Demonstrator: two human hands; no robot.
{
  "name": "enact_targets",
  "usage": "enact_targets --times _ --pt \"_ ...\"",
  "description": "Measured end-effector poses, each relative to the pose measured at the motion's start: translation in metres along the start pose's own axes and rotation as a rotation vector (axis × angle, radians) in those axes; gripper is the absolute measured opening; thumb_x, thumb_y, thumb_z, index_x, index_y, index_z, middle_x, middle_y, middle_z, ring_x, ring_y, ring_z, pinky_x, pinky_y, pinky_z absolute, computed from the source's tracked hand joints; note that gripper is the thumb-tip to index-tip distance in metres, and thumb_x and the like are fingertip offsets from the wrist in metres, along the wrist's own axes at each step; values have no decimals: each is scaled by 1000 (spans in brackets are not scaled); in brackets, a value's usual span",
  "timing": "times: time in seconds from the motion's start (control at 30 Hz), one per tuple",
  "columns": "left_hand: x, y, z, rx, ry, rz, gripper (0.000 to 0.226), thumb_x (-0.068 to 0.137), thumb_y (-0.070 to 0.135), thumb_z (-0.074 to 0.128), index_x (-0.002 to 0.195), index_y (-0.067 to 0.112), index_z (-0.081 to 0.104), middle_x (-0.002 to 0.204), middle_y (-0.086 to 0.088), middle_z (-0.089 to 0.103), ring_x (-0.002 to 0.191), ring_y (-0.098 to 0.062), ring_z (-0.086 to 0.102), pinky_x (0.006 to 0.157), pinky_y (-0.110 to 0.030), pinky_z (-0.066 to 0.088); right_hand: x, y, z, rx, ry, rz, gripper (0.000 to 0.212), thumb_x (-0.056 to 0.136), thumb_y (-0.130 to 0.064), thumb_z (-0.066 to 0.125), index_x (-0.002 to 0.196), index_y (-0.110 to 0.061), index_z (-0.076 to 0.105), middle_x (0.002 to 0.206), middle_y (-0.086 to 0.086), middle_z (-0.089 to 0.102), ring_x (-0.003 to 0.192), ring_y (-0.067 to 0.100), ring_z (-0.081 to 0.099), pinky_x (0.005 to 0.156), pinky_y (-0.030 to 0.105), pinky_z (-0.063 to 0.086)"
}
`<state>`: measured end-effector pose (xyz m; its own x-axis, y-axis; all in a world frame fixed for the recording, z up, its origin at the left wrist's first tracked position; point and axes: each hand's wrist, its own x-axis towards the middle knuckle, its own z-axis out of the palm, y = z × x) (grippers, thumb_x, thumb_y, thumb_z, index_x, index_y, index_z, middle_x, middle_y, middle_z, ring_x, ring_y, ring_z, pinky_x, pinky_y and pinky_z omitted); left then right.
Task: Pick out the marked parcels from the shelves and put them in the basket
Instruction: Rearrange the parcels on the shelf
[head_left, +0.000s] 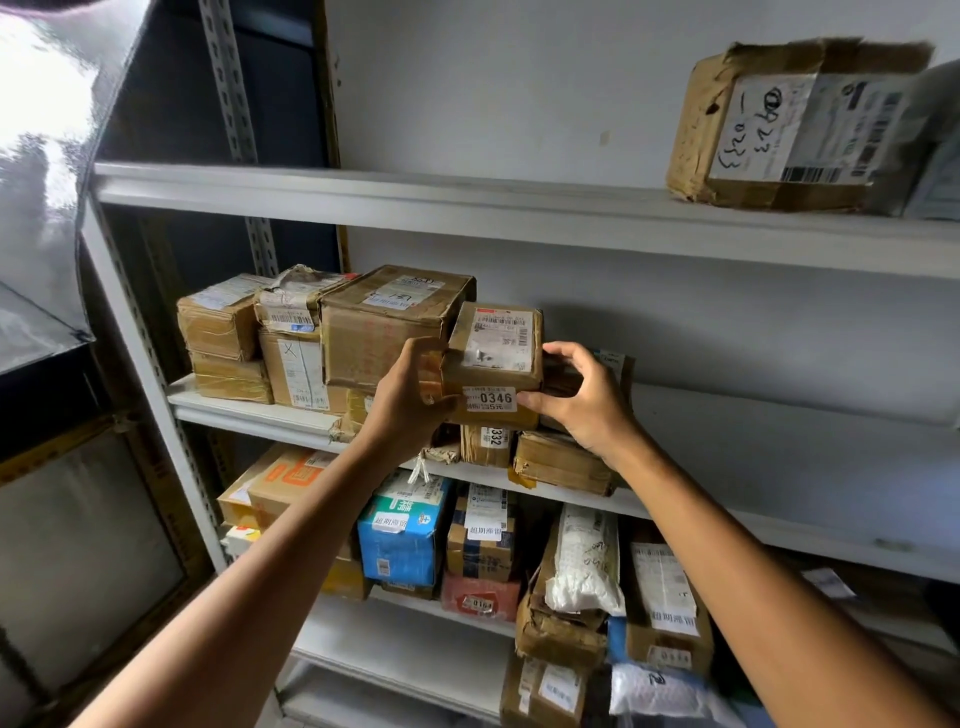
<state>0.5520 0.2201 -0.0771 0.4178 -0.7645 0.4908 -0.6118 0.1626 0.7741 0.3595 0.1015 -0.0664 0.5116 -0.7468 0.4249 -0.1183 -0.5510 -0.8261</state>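
A small brown cardboard parcel (493, 358) with a white shipping label on top and a front sticker reading 0346 is at the middle shelf (779, 410), on top of a stack of other parcels. My left hand (410, 395) grips its left side, thumb over the top edge. My right hand (582, 400) holds its right side with curled fingers. Under it sit a parcel marked 332 (488, 444) and a flat taped box (563, 462). No basket is in view.
More taped boxes (311, 338) fill the left of the middle shelf. The top shelf carries a worn carton (779, 130) at the right. The lower shelf (415, 608) is packed with a blue box (402, 535), bags and cartons. A dark cabinet (78, 519) stands at the left.
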Motion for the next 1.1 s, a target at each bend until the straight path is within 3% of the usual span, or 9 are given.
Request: enact_targets --times 0.07,0.17,0.33,0.4,0.5,0.57,0.7,0.9,1.1 --pt "-3 1 -1 11 -9 22 66 80 1 76 133 22 42 124 1 55 111 -21 62 78 -34 61 -10 -3 -2 -12 29 9 71 73 -21 87 135 -16 52 130 -8 51 121 4 42 92 11 31" --pt "-8 3 1 9 -36 39 66 80 2 77 137 16 46 126 0 54 110 -16 59 72 -20 58 -26 -7 -6 -26 74 21 72 73 -21 87 135 -18 52 137 -3 52 126 8 43 103 24 32" --pt "-19 7 14 -65 -119 48 64 79 8 78 133 22 47 130 -1 57 116 -20 61 81 -43 61 -54 -7 -18 -77 118 46 72 72 -24 87 134 -23 50 135 -4 54 124 9 47 104 28 36" --pt "-25 13 23 -64 -137 56 67 79 8 79 135 19 46 131 -2 56 117 -20 59 84 -40 60 -64 -6 -28 -102 132 57 74 71 -27 88 134 -26 50 132 -6 57 123 10 51 106 32 42" --pt "-31 31 42 -115 -179 51 68 77 6 80 135 17 45 127 3 57 112 -16 60 76 -27 59 -82 -6 -49 -108 158 87 73 73 -22 86 136 -22 49 123 -15 54 112 -1 49 90 8 39" --pt "-35 44 56 -151 -218 34 66 78 4 79 133 17 46 121 7 58 108 -16 61 75 -28 59 -92 -5 -66 -122 171 93 73 74 -23 85 137 -20 48 125 -15 52 113 -1 45 85 3 34" --pt "-45 68 85 -147 -246 45 65 79 5 79 134 18 45 122 6 59 104 -13 61 70 -18 55 -111 -2 -100 -140 184 120 74 76 -26 84 139 -22 47 142 -5 49 123 2 38 102 26 32" --pt "-57 104 123 -163 -269 50 64 80 5 79 135 20 48 124 4 63 101 -14 67 73 -26 59 -135 5 -150 -136 219 135 74 75 -30 85 138 -24 48 144 -3 51 134 13 43 111 35 35" --pt "-64 137 162 -213 -279 20 63 79 -2 78 133 16 48 113 9 62 94 -12 66 62 -19 56 -150 12 -197 -139 227 129 73 75 -31 84 139 -24 48 143 -5 51 132 10 43 111 34 36"
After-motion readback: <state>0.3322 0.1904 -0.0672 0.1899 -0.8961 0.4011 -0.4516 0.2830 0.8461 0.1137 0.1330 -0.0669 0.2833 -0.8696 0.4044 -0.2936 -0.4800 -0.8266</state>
